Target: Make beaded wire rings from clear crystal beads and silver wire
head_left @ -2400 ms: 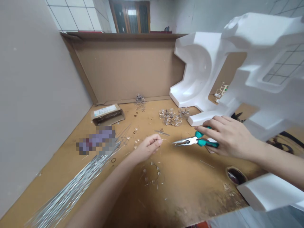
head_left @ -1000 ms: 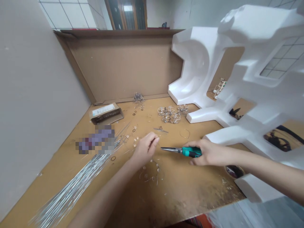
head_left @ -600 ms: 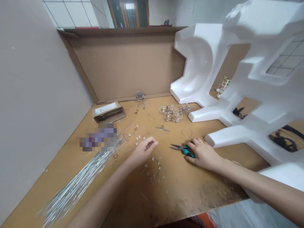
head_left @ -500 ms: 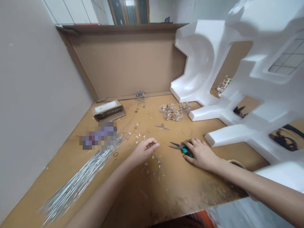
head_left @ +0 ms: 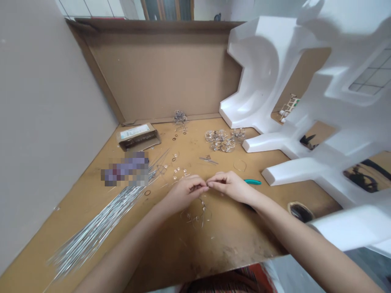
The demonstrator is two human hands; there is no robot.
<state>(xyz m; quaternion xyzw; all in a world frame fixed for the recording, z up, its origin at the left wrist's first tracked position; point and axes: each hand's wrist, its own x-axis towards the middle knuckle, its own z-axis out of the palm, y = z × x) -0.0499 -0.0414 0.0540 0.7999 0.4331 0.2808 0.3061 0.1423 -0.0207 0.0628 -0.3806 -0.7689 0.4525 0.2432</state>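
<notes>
My left hand [head_left: 188,189] is closed in a pinch at the middle of the table. From beneath its fingers trails a beaded wire [head_left: 203,208], a thin loop with several clear beads. My right hand [head_left: 230,186] is also pinched, its fingertips meeting those of the left; what lies between them is too small to make out. Behind the right hand rests a pair of pliers, of which only a teal handle [head_left: 253,182] shows. Loose clear beads [head_left: 179,170] lie just beyond the left hand.
A bundle of metal wires [head_left: 104,219] lies at left, near a small open cardboard box [head_left: 139,137]. Coiled wire pieces [head_left: 220,140] sit farther back. White foam packing [head_left: 287,169] stands along the right, and a cardboard wall [head_left: 165,73] closes the back.
My right hand has let go of the pliers and moved left to meet the left hand's fingertips. The left hand stays pinched in nearly the same place.
</notes>
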